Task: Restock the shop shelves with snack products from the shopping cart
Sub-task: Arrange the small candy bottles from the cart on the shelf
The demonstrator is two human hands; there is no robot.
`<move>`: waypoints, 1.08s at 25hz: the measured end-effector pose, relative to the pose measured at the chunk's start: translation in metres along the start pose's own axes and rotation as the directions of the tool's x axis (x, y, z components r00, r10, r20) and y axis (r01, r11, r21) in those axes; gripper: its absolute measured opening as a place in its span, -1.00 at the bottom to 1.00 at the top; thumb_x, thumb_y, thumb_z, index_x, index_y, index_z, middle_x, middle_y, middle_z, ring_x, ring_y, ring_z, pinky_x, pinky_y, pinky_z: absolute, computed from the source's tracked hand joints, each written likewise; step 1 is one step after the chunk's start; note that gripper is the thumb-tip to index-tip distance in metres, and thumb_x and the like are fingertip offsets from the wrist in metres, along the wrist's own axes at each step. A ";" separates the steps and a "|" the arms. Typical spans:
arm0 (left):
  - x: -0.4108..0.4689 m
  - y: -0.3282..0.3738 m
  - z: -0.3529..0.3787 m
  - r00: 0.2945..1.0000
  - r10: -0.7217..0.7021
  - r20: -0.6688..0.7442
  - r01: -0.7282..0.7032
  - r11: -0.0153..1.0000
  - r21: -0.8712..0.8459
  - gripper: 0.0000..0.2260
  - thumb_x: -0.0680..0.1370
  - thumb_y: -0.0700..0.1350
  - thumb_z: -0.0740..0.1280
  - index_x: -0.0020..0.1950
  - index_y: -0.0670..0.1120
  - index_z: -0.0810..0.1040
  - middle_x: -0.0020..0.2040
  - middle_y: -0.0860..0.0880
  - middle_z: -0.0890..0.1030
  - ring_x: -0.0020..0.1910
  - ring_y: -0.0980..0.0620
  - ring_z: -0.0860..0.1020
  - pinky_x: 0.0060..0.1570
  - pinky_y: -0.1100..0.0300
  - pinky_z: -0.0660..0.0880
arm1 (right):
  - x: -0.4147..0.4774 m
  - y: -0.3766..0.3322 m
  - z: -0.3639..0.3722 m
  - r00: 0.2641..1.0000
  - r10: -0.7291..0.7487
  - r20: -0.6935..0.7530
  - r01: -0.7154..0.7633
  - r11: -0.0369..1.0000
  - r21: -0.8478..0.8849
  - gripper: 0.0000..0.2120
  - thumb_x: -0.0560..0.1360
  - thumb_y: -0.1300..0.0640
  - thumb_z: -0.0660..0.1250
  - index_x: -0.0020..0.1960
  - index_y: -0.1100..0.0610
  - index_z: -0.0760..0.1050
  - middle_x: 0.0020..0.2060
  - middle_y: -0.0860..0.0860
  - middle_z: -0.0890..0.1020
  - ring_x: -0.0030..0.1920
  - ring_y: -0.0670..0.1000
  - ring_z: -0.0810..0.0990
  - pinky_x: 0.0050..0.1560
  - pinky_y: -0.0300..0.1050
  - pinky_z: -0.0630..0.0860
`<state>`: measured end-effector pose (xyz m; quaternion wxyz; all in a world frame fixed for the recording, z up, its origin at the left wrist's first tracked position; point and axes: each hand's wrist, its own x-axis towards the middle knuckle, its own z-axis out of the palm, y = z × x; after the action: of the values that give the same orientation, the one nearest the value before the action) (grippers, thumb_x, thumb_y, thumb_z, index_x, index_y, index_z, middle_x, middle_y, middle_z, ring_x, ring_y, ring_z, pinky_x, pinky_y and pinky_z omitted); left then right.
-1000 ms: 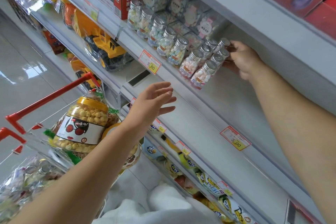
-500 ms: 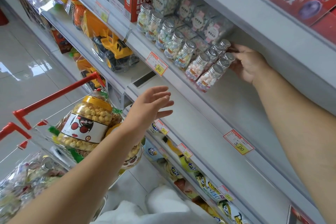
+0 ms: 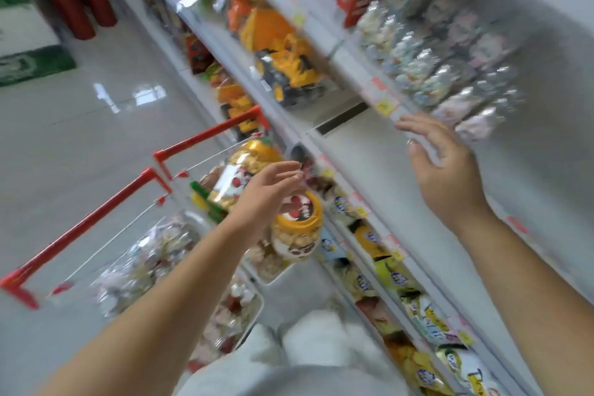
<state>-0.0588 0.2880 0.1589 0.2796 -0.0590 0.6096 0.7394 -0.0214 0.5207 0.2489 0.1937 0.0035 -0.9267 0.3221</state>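
Jars (image 3: 297, 235), two, sit below left hand (image 3: 266, 193), right hand (image 3: 446, 170) by shelf (image 3: 369, 177), both grips empty.

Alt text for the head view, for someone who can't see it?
Both hands are open and empty: the right hand hovers at the shelf edge below small candy jars, the left hand over a yellow-lidded snack jar in the cart. Blurry frame.
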 end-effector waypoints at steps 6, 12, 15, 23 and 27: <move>-0.062 -0.100 -0.165 0.858 -0.272 -0.436 0.244 0.962 -0.119 -0.84 0.63 -0.22 0.30 0.20 -0.08 0.55 0.12 -0.10 0.64 0.09 -0.08 0.61 -0.08 0.16 0.57 | -0.078 -0.041 0.206 0.610 0.219 0.762 -0.309 0.951 -0.026 -0.69 0.60 0.19 0.23 0.29 -0.07 0.48 0.22 -0.09 0.51 0.17 -0.01 0.54 0.20 -0.11 0.48; -0.115 -0.199 -0.212 0.619 -0.490 -0.614 0.312 0.871 -0.381 -0.80 0.63 -0.30 0.24 0.23 -0.13 0.50 0.02 -0.09 0.59 -0.11 0.07 0.56 -0.08 0.13 0.55 | -0.127 -0.023 0.339 0.239 0.342 0.909 -0.229 0.929 -0.289 -0.59 0.58 0.18 0.21 0.42 -0.01 0.38 0.28 0.05 0.52 0.05 0.04 0.58 -0.01 -0.06 0.54; -0.123 -0.241 -0.216 0.532 -0.563 -0.632 0.318 0.825 -0.468 -0.82 0.63 -0.30 0.25 0.21 -0.14 0.51 0.04 -0.08 0.58 -0.08 0.06 0.55 -0.10 0.19 0.53 | -0.138 -0.020 0.382 0.206 0.283 0.937 -0.061 0.959 -0.276 -0.60 0.58 0.19 0.21 0.41 0.05 0.42 0.36 0.03 0.49 0.22 0.04 0.52 0.06 -0.14 0.45; -0.126 -0.319 -0.218 0.439 -0.581 -0.685 0.475 0.797 -0.372 -0.83 0.58 -0.18 0.33 0.15 0.00 0.55 0.10 -0.05 0.63 0.08 -0.06 0.61 0.20 -0.10 0.55 | -0.186 -0.028 0.461 0.047 0.028 0.999 0.415 0.909 -0.045 -0.65 0.54 0.20 0.27 0.32 0.06 0.49 0.29 0.11 0.44 0.31 0.15 0.39 0.25 -0.02 0.38; -0.125 -0.340 -0.205 0.540 -0.510 -0.670 0.694 0.720 0.011 -0.67 0.56 -0.12 0.33 0.34 -0.02 0.52 0.18 -0.03 0.64 0.14 -0.10 0.59 0.15 0.03 0.53 | -0.207 -0.034 0.458 -0.089 -0.179 0.980 0.684 0.704 0.191 -0.59 0.45 0.16 0.35 0.29 0.00 0.43 0.18 0.08 0.38 0.21 0.13 0.31 0.08 -0.04 0.30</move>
<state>0.1592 0.0879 -0.1339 0.3057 -0.4686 0.7030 0.4391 0.0113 0.1952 -0.1338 -0.3767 0.4861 -0.7877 -0.0362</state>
